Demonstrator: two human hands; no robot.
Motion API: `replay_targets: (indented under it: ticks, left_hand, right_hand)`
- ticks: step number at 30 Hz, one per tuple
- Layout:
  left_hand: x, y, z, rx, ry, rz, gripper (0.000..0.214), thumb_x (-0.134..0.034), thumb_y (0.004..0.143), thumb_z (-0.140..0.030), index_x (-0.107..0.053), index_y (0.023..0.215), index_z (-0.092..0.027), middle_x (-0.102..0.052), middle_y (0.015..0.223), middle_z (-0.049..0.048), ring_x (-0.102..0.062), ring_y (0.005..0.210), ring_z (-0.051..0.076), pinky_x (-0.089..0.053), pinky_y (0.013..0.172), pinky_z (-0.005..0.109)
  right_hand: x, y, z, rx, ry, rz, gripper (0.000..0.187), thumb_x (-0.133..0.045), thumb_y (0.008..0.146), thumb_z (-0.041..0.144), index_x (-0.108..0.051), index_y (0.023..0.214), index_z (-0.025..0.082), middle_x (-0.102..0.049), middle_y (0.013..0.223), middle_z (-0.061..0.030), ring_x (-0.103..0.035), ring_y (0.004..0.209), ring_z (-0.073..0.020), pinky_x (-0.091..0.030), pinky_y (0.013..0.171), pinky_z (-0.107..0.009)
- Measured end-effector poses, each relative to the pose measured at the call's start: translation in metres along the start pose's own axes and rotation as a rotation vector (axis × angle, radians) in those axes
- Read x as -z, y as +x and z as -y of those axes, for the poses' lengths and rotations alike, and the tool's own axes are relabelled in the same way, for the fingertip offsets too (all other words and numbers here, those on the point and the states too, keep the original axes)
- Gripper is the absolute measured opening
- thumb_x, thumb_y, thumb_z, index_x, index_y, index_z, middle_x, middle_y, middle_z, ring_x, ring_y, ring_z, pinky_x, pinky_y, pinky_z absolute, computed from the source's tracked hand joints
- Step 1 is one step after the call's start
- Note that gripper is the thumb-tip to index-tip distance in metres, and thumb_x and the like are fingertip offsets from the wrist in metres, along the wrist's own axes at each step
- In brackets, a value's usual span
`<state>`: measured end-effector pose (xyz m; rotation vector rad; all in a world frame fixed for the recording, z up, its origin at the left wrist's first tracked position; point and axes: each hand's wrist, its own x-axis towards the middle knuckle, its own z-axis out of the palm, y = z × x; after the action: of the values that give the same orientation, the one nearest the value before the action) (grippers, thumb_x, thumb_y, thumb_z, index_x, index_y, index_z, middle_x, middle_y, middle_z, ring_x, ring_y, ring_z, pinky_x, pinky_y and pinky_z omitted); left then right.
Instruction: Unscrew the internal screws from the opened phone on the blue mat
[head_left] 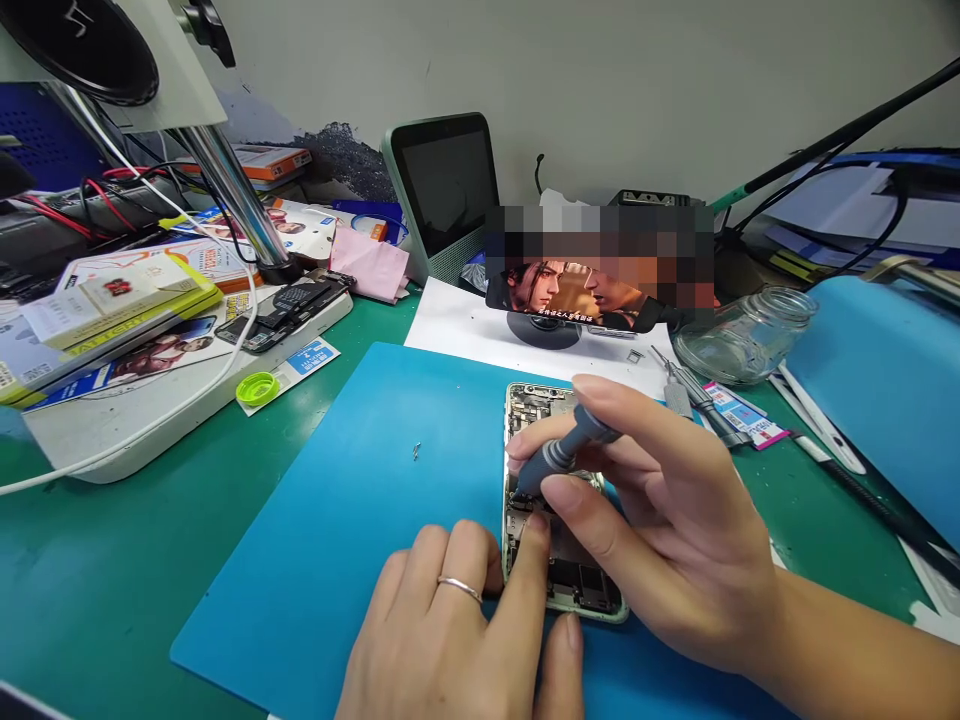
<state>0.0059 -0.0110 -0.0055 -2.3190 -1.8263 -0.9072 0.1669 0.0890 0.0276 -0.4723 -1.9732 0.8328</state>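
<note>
An opened smartphone [566, 550] with its inner parts bare lies on the blue mat [322, 520]. My left hand [457, 630], ring on one finger, steadies it: the index fingertip presses on the inside, the thumb is by the bottom edge and other fingers are curled at the left edge. Between the fingers of my right hand [675, 530] is a tilted grey screwdriver [551, 462]. Its tip points down into the phone's left middle; the exact contact is hidden. A few tiny screws [417, 451] lie on the mat to the left.
Behind the mat stand a phone playing a video [570, 290] and a smart display [446, 180]. A glass jar [746, 335] and tweezers [821, 420] are on the right. At left, boxes [120, 300], a light green cap [257, 388] and a white cable [187, 400] surround a metal stand [232, 200].
</note>
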Motion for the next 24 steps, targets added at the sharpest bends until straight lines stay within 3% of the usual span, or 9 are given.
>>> replay_targets:
  ticks: [5,10,24]
  left_hand:
    - [-0.005,0.000,-0.002,0.013,-0.013,-0.059,0.034,-0.046,0.105,-0.027,-0.064,0.134,-0.024,-0.056,0.089,0.0019,-0.048,0.076,0.022,-0.033,0.067,0.040]
    - [-0.008,0.000,-0.005,0.055,-0.041,-0.112,0.033,-0.047,0.105,-0.031,-0.065,0.132,-0.026,-0.055,0.088,0.0014,-0.048,0.075,0.022,-0.036,0.069,0.041]
    - [-0.009,0.003,-0.010,0.106,-0.052,-0.114,0.038,-0.040,0.108,-0.034,-0.072,0.127,-0.025,-0.053,0.088,0.0028,-0.046,0.075,0.022,-0.032,0.066,0.041]
  right_hand:
    - [-0.002,0.001,0.001,-0.031,-0.012,-0.086,0.077,-0.060,0.098,-0.002,-0.045,0.159,0.043,-0.061,0.147,-0.0060,-0.075,0.110,-0.0197,-0.072,0.089,-0.035]
    - [-0.002,0.004,0.004,-0.048,-0.022,-0.121,0.075,-0.061,0.098,-0.001,-0.047,0.157,0.044,-0.072,0.111,-0.0034,-0.078,0.106,-0.0210,-0.073,0.083,-0.034]
    - [-0.003,0.004,0.004,-0.082,-0.049,-0.133,0.071,-0.063,0.099,0.005,-0.048,0.156,0.043,-0.072,0.119,-0.0039,-0.079,0.100,-0.0194,-0.073,0.083,-0.032]
